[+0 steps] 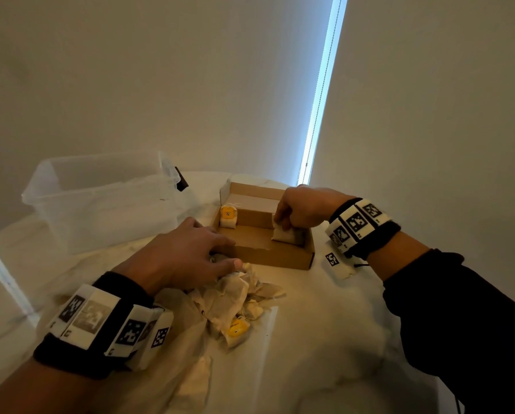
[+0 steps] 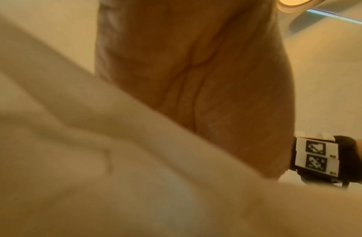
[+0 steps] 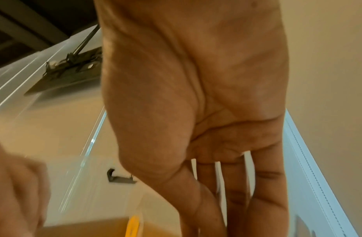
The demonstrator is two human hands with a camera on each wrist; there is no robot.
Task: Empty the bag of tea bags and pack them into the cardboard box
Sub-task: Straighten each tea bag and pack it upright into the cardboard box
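Left hand [image 1: 187, 252], nearest the viewer, lies palm down with fingers loosely spread over the pile of loose tea bags [image 1: 238, 306], its fingertips at the near left corner of the cardboard box [image 1: 275, 256]; whether any finger pinches a sachet cannot be told, since the left wrist view shows only a blurred palm and pale cloth; right hand [image 1: 302, 209], farther off, reaches down into the box and pinches the top edge of a pale tea bag [image 1: 286, 234], which stands against the box's right wall. Pile of tea bags rests on the cloth-covered table [image 1: 325, 339] just before the box; one yellow tag [image 1: 238, 328] shows at its near edge; a limp, flattened bag [image 1: 190, 377] lies nearer still, apparently already emptied. Box stands open with its lid tipped back; a second tea bag with a yellow tag [image 1: 228, 216] stands in the far left corner, so packing appears barely begun. Sachets judged very light, soft and easily torn, with strings apt to tangle; best taken by a gentle pinch at the folded top edge or the tag, and set upright side by side. Beyond the box, to the left, a clear plastic bin [image 1: 106, 201] stands on the table.
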